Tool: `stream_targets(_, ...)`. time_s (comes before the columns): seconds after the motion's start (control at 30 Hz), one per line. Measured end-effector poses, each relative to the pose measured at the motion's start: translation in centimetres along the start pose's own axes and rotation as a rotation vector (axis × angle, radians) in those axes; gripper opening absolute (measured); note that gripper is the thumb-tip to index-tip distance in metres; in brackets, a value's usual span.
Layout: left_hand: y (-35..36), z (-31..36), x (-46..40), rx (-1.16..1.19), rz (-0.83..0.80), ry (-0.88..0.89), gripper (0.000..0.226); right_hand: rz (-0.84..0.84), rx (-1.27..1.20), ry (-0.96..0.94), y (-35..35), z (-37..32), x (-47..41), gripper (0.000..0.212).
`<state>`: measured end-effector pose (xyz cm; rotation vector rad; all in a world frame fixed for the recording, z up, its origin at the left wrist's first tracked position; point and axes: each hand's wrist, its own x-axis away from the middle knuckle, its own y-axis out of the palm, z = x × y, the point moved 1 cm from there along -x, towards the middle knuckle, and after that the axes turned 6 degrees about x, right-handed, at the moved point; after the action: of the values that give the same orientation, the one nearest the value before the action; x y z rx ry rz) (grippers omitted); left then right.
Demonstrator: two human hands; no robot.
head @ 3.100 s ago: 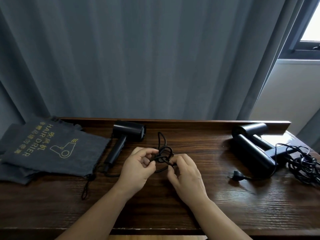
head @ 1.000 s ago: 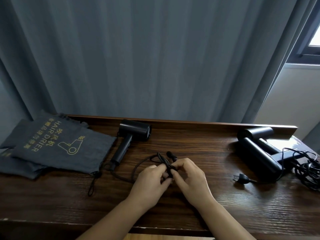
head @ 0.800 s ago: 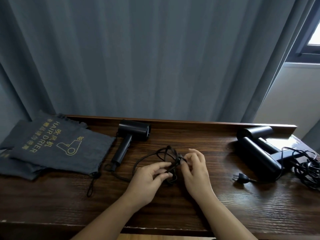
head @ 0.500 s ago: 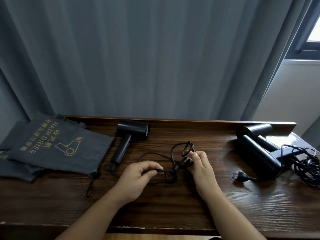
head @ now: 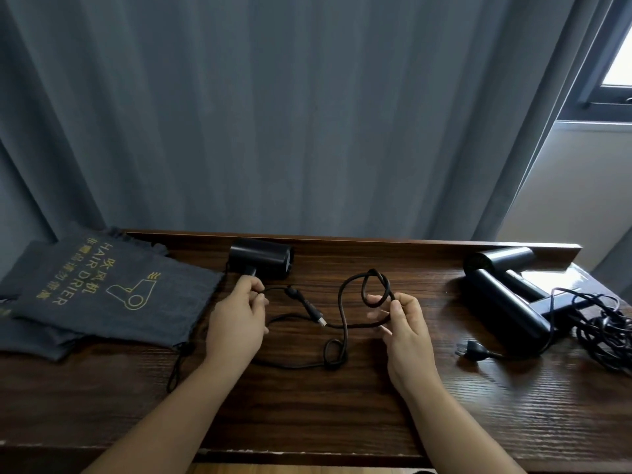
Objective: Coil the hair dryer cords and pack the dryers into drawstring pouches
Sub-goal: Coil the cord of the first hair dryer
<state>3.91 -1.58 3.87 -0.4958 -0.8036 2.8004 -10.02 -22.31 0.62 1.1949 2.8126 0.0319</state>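
Nearest the camera, two bare forearms reach over the front edge of a dark wooden table [head: 342, 405]. The left hand [head: 237, 323] has its fingers curled around the handle of a black hair dryer [head: 261, 261], and a thin stretch of that dryer's cord [head: 345, 323] passes through the same grip. The right hand [head: 405, 328] pinches the cord between thumb and forefinger, lifting a loop off the wood; its other fingers are loosely bent. Between the hands the cord lies slack in uneven curls, one small loop close to the front, with its plug [head: 307, 304] resting on the table just right of the left hand.

Farther left, a stack of grey drawstring pouches [head: 113, 295] printed with yellow lettering lies flat, a drawstring trailing toward the front edge. To the right, well apart from the hands, two more black dryers [head: 506, 299] lie together beside a tangle of cords [head: 605, 323], and a second plug [head: 473, 350] lies in front of them. Behind the table hangs a grey curtain [head: 273, 114], a window [head: 612, 63] at its right.
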Motion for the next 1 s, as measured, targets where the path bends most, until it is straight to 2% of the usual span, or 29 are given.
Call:
stream_targets(0.2,2.2,0.9,-1.6,-0.009,-0.070,-0.139,0.019,0.028,-0.110,0.012,-0.2,0.1,-0.1,0.020)
stream_targets(0.3,2.9,0.9,-1.8,-0.080,-0.267,-0.066,0.032,0.034,-0.107,0.008,-0.3,0.0,-0.1,0.022)
stream_targets(0.43,3.5,1.6,-0.1,0.160,-0.403,0.094,0.029,-0.088,0.115,-0.172,0.0,-0.6,0.7,0.021)
stream_targets(0.53,3.4,1.6,1.2,0.098,-0.356,0.214,0.022,-0.150,0.271,-0.325,0.6,-0.6,1.3,0.020)
stream_targets(0.6,3.1,2.3,2.1,0.101,-0.271,0.279,0.033,-0.194,0.361,-0.410,0.9,-0.4,1.5,0.023)
stream_targets(0.63,2.8,2.6,2.4,0.169,-0.275,0.244,0.036,-0.221,0.398,-0.446,1.0,-0.3,1.6,0.024)
stream_targets(0.73,2.6,3.8,2.8,0.490,-0.422,0.011,0.024,-0.272,0.512,-0.516,1.2,0.1,1.7,0.020)
stream_targets(0.8,2.5,4.1,2.9,0.465,-0.451,0.025,0.035,-0.270,0.615,-0.541,1.3,0.2,1.9,0.019)
stream_targets(0.9,2.3,3.8,3.0,0.500,-0.409,0.021,0.043,-0.244,0.725,-0.546,1.5,0.2,2.0,0.015)
stream_targets(1.0,2.0,3.5,2.4,0.624,-0.310,-0.056,0.038,-0.188,0.834,-0.521,1.6,0.5,1.4,0.008)
